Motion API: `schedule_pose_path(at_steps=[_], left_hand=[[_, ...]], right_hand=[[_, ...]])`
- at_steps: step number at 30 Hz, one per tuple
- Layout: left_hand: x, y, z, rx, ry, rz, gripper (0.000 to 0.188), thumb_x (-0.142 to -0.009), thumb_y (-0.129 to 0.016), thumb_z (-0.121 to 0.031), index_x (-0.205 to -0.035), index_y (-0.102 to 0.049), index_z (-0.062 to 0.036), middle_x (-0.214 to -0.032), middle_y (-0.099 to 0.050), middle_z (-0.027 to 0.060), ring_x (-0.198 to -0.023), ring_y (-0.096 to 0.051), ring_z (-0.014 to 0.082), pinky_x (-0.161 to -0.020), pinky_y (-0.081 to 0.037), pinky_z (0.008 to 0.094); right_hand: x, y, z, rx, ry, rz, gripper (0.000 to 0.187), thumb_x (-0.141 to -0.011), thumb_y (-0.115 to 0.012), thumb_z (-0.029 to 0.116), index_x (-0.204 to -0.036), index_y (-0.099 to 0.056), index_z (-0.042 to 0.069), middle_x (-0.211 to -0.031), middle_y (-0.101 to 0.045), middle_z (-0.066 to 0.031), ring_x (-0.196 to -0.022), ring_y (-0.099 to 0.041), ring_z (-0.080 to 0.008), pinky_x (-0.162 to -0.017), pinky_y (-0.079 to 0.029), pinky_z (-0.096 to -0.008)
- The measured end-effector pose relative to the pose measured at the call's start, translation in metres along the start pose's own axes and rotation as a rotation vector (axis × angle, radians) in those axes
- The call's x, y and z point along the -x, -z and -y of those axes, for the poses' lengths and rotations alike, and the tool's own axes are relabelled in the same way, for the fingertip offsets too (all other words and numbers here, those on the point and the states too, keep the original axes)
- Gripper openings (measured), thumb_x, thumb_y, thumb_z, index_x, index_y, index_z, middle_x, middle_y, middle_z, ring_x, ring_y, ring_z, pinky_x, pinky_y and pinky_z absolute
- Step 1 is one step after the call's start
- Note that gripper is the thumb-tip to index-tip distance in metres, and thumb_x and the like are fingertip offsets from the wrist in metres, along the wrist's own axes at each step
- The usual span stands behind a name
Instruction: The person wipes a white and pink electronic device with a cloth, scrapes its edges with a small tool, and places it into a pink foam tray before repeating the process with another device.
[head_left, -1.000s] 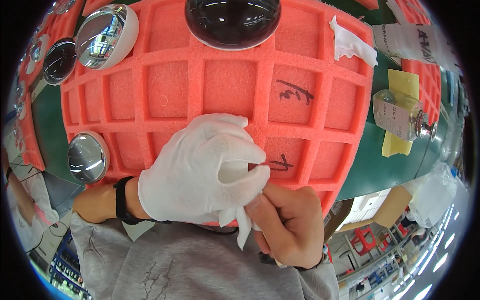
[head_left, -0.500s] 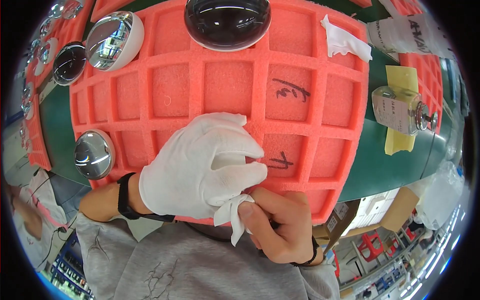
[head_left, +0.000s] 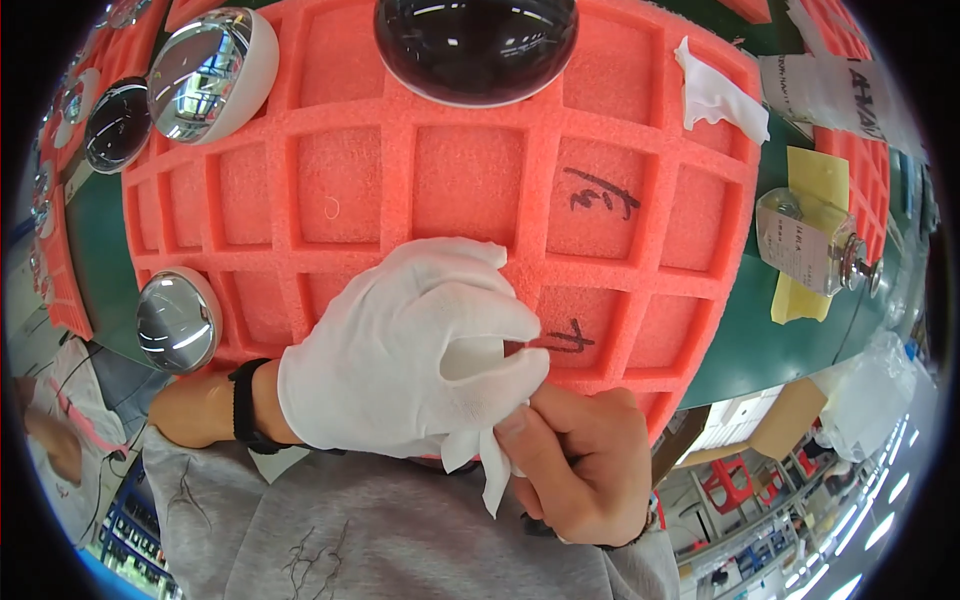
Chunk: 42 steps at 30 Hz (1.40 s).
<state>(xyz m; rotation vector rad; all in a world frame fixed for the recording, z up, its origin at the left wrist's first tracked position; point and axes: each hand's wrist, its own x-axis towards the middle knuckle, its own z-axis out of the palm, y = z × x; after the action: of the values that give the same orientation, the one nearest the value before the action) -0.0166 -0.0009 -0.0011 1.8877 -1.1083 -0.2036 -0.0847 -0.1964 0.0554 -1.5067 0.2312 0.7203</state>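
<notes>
My left hand (head_left: pixel 410 350), in a white glove, is over the near middle of the pink foam tray (head_left: pixel 530 230). Its fingers are bent, with a gap between thumb and forefinger; the palm is mostly hidden. Close against the gloved thumb, my bare right hand (head_left: pixel 585 465) pinches a crumpled white wipe (head_left: pixel 492 470), whose loose ends hang below the fingertips. A mirrored dome (head_left: pixel 180 318) rests at the tray's left edge. At the far side sit a large dark glossy dome (head_left: pixel 475 50) and a silver dome with a white rim (head_left: pixel 212 75).
A smaller dark dome (head_left: pixel 118 125) is at far left. Another white wipe (head_left: pixel 722 100) lies on the tray's far right corner. On the green table (head_left: pixel 735 345), a glass bottle with a metal top (head_left: pixel 805 240) lies over yellow paper (head_left: pixel 818 175). A cardboard box (head_left: pixel 790 418) stands lower right.
Both hands have shifted slightly right and nearer to me, still together. The gap between the gloved thumb and forefinger looks wider. The tray's view has shifted slightly; the wipe stays pinched.
</notes>
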Motion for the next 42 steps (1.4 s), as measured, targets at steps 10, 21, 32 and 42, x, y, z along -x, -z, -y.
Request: schedule_pose_path(at_steps=[10, 21, 32, 42], left_hand=[[0.005, -0.009, 0.000, -0.072, 0.028, -0.083, 0.043, -0.074, -0.082, -0.019, -0.112, -0.068, -0.0055, -0.110, -0.063, 0.0129, -0.099, -0.065, 0.0315, -0.096, -0.054, 0.0545], [0.004, 0.007, 0.001, 0.008, -0.049, 0.043, 0.045, -0.074, -0.079, -0.008, -0.117, -0.065, -0.0112, -0.112, -0.061, 0.0141, -0.093, -0.064, 0.0305, -0.103, -0.050, 0.0573], [0.006, 0.009, 0.005, 0.147, -0.001, 0.046, 0.042, -0.077, -0.084, -0.029, -0.110, -0.067, -0.0097, -0.121, -0.061, 0.0163, -0.108, -0.063, 0.0364, -0.105, -0.048, 0.0581], [0.001, 0.009, 0.000, 0.054, 0.091, 0.088, 0.045, -0.073, -0.084, -0.027, -0.113, -0.069, -0.0116, -0.118, -0.062, 0.0138, -0.106, -0.063, 0.0354, -0.100, -0.052, 0.0563]], right_hand=[[-0.013, 0.015, 0.008, -0.064, -0.076, 0.035, 0.030, -0.104, -0.052, 0.010, -0.078, -0.062, -0.003, -0.049, -0.050, -0.0028, -0.038, -0.044, -0.0098, -0.039, -0.030, -0.0277], [0.007, 0.026, -0.017, -0.055, 0.239, 0.081, 0.020, -0.099, -0.059, 0.006, -0.080, -0.058, -0.001, -0.053, -0.046, -0.0081, -0.041, -0.044, -0.0187, -0.043, -0.034, -0.0332], [0.002, -0.003, -0.029, 0.162, 0.371, -0.039, 0.029, -0.097, -0.058, 0.005, -0.069, -0.053, 0.001, -0.050, -0.050, -0.0014, -0.041, -0.045, -0.0101, -0.041, -0.033, -0.0286], [0.009, -0.011, -0.017, 0.134, 0.214, -0.095, 0.011, -0.097, -0.062, 0.003, -0.087, -0.061, -0.001, -0.052, -0.047, -0.0093, -0.040, -0.049, -0.0239, -0.041, -0.035, -0.0343]])
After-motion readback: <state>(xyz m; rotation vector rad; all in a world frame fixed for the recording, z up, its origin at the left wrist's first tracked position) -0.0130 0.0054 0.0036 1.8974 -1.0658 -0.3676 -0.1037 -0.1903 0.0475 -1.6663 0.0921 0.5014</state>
